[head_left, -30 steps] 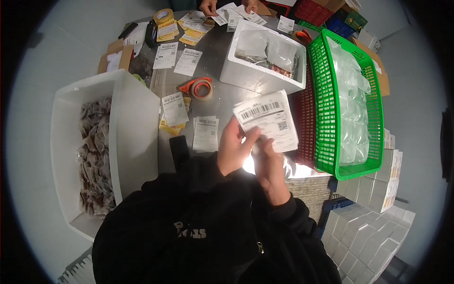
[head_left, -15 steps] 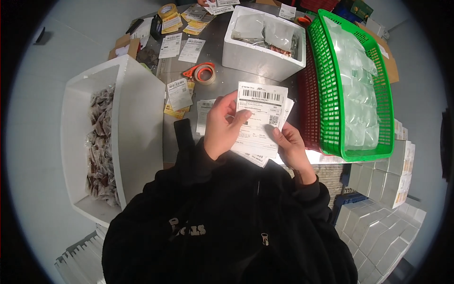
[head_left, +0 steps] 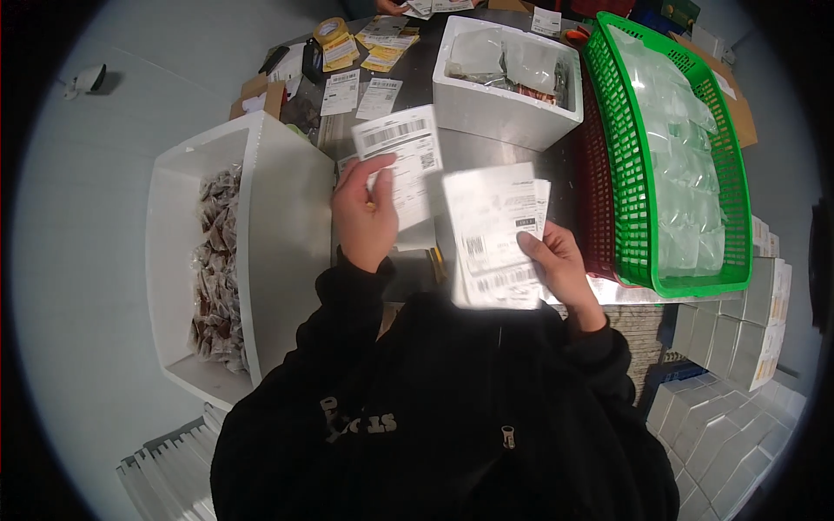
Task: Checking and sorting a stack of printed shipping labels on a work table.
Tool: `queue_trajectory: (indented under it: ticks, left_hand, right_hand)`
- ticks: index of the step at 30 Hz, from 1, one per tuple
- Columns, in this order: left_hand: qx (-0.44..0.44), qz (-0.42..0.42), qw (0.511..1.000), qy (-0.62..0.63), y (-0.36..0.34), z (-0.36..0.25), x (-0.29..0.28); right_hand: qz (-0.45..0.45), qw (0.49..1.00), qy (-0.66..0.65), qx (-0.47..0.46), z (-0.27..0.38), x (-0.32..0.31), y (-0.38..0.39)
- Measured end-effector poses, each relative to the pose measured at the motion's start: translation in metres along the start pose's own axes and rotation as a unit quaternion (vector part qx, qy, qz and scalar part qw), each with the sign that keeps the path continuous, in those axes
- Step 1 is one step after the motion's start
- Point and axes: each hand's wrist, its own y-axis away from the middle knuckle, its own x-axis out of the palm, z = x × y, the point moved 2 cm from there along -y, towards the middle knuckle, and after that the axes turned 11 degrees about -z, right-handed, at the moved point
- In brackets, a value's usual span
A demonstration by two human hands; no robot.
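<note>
My left hand (head_left: 365, 204) pinches a printed white label (head_left: 413, 148) with a barcode and a QR square, held up at the middle left. My right hand (head_left: 560, 265) grips a stack of similar labels (head_left: 486, 217), fanned a little and blurred, in front of my dark jacket. Behind them on the metal table (head_left: 408, 95) stands a white foam box (head_left: 508, 122) holding clear bags and packed goods. Further labels (head_left: 379, 97) and yellow printed papers (head_left: 387, 54) lie toward the back left, beside a tape roll (head_left: 330, 30).
A green basket (head_left: 738, 208) of translucent bags overlaps a maroon basket (head_left: 599, 234) at right. A large foam bin (head_left: 287, 217) of bagged brown items stands at left. Stacked foam boxes (head_left: 730, 425) sit lower right. Another person's hand (head_left: 391, 6) holds papers at the far edge.
The top label has been separated from the stack: my left hand has moved left and up with it, while my right hand has shifted right, keeping the rest.
</note>
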Motion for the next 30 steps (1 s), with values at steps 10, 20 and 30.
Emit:
queue_trajectory:
  ticks: [10, 20, 30]
  left_hand:
    - [-0.195, 0.57, 0.794, 0.081, 0.003, -0.055, 0.048]
    - [-0.352, 0.186, 0.867, 0.298, 0.039, -0.037, 0.057]
    - [-0.342, 0.169, 0.884, 0.269, 0.045, -0.037, 0.06]
  right_hand:
    - [0.261, 0.912, 0.303, 0.085, 0.09, 0.005, -0.022]
    - [-0.009, 0.962, -0.248, -0.113, 0.038, -0.015, 0.008]
    - [-0.221, 0.964, -0.103, -0.109, 0.017, 0.013, -0.003]
